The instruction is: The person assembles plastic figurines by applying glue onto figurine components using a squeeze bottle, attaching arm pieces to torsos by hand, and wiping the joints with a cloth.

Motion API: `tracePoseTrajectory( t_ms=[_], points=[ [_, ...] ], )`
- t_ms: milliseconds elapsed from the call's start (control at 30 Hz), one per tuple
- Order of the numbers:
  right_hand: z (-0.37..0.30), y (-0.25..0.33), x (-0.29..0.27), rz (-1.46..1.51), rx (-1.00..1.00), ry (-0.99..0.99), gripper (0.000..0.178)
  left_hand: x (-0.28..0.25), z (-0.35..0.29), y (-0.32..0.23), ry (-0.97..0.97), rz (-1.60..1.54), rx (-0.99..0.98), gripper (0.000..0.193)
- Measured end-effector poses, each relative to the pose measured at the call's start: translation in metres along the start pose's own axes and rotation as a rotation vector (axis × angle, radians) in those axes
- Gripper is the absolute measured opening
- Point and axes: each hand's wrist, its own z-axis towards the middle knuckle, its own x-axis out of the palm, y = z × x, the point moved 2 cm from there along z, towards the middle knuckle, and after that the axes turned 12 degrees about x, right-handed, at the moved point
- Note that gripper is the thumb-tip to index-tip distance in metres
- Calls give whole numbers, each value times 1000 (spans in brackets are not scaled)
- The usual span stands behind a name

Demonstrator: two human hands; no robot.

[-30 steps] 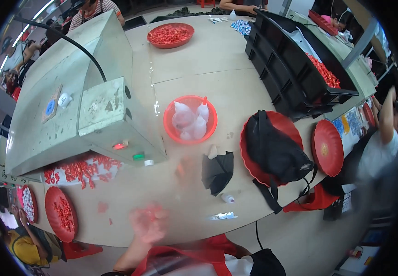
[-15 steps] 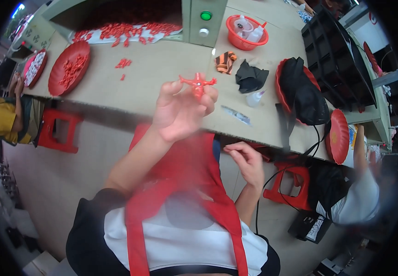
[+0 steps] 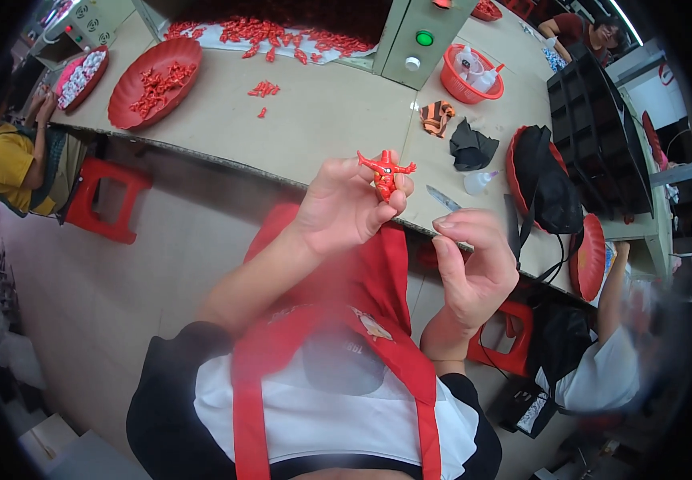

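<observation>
A small red toy figure [image 3: 386,174] with outstretched arms is pinched upright between the thumb and fingers of my left hand [image 3: 339,204], just off the table's front edge. My right hand [image 3: 480,268] is to its right with thumb and forefinger brought together in a pinch. Anything between those fingertips is too small to make out. On the table beyond my right hand lie a knife-like blade [image 3: 443,198] and a small white squeeze bottle [image 3: 480,182]. A few loose red toy pieces [image 3: 263,90] lie on the table at the back left.
A red tray [image 3: 194,60] of red pieces stands at left, beside a machine opening [image 3: 282,12] with more pieces. At right are a red basket [image 3: 472,96] with bottles, an orange-black cloth [image 3: 437,117], a black cloth [image 3: 472,146] and a black bag [image 3: 550,180]. Co-workers sit on both sides.
My right hand has risen from below the table edge toward the figure. My left hand with the figure is lower and further right in the picture; the whole view has shifted.
</observation>
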Motion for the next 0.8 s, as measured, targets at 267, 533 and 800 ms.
tracePoseTrajectory(
  t_ms=[267,533,800],
  points=[
    [21,-12,26,-34,63,86,18,22,-1,-29,-107,1296,347,37],
    [37,-42,56,109,219,-3,20,51,18,-36,115,2341,980,39],
    [62,-63,68,97,314,24,15,51,24,-48,-105,2479,668,37]
  ],
)
